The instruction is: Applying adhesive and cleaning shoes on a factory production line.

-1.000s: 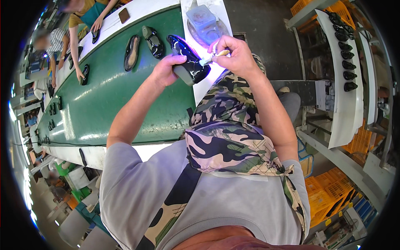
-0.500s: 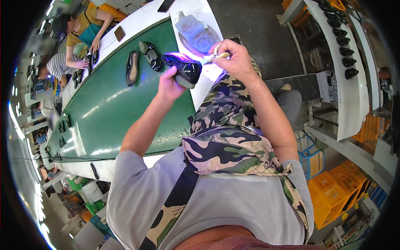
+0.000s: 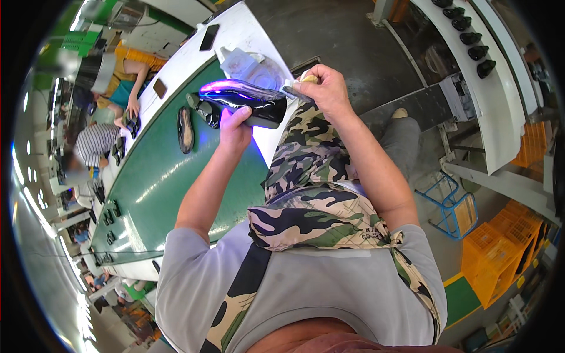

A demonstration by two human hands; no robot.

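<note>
Left fingers [image 3: 239, 116] clasp a black shoe [image 3: 262, 108] at their twelve o'clock, right fingers [image 3: 307, 90] pinch a pale wad [image 3: 288, 88], green tabletop [image 3: 165, 182] at eight, crates [image 3: 487, 250] at four

The worktop [image 3: 170, 185] has a smooth green middle, streaked with bright reflections, and a white border [image 3: 256, 32]. On the green, a black shoe [image 3: 185, 130] lies with its pale insole upward; just beside it lies a second black shoe [image 3: 207, 113], partly hidden. Small groups of dark shoes [image 3: 110, 213] sit well apart, toward the far left end. The white border carries a black phone [image 3: 209, 37], a brown flat rectangular item [image 3: 159, 88] and — near the phone — a translucent bluish container [image 3: 240, 65]. More dark shoes [image 3: 118, 150] line the border's far-left stretch.
</note>
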